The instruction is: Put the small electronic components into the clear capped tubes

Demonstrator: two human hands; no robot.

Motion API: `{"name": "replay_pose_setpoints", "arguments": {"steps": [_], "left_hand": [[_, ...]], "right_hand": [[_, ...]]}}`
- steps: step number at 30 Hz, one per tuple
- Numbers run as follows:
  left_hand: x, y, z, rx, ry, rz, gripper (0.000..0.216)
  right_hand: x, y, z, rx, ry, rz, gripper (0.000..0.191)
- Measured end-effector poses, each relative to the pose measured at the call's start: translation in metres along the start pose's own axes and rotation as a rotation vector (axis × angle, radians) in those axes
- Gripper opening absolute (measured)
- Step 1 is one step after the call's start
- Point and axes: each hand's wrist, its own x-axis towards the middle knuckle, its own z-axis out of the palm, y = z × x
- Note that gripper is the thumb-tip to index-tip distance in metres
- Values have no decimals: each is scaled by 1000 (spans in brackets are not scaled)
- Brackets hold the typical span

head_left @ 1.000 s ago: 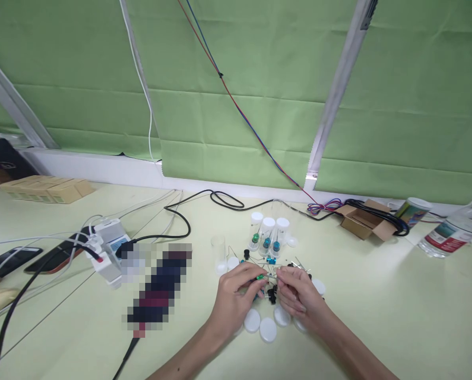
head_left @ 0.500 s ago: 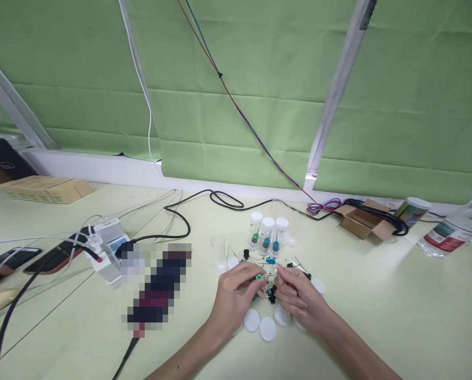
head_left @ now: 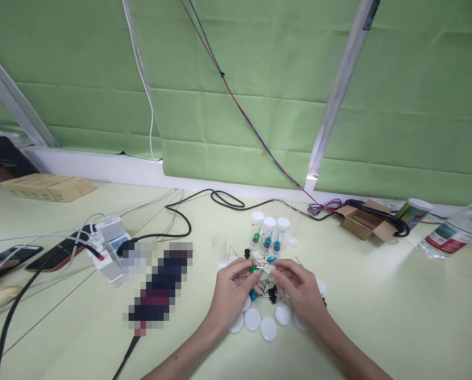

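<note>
My left hand [head_left: 231, 289] and my right hand [head_left: 299, 287] meet over a small heap of electronic parts with thin wire legs. Together they pinch a small green component [head_left: 253, 268] by its legs, the left fingertips at the body, the right fingertips on the wires. Blue and black components [head_left: 270, 293] lie under the fingers. Several white round lids [head_left: 268, 328] lie on the table in front of my hands. Three clear vials with white caps [head_left: 268, 235] stand just behind, each holding a coloured part.
An empty clear vial [head_left: 219, 247] stands left of the heap. A white power strip with plugs [head_left: 108, 248] and black cables lie to the left, phones [head_left: 10, 258] beyond. A cardboard box [head_left: 363, 221], a can [head_left: 412, 211] and a water bottle [head_left: 453, 232] sit at right.
Both hands have lifted the green component slightly and shifted it away from me, toward the vials. More white lids now show in front of my hands.
</note>
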Motion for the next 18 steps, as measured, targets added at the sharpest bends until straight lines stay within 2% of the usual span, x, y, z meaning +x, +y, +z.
{"name": "replay_pose_setpoints", "arguments": {"steps": [4,8,13,18], "left_hand": [[0,1,1,-24,-10,-9,19],[-1,1,2,-37,-18,-13,19],[-1,1,2,-23,-18,-6,17],[-1,0,2,-12,-12,5,20]], "right_hand": [[-2,-2,-3,-184,48,-177,13],[-2,-3,-3,-262,76,-252,12],[-3,-1,-3,-296,62,-234,18],[-5,1,-1,-234,47,-135,28]]}}
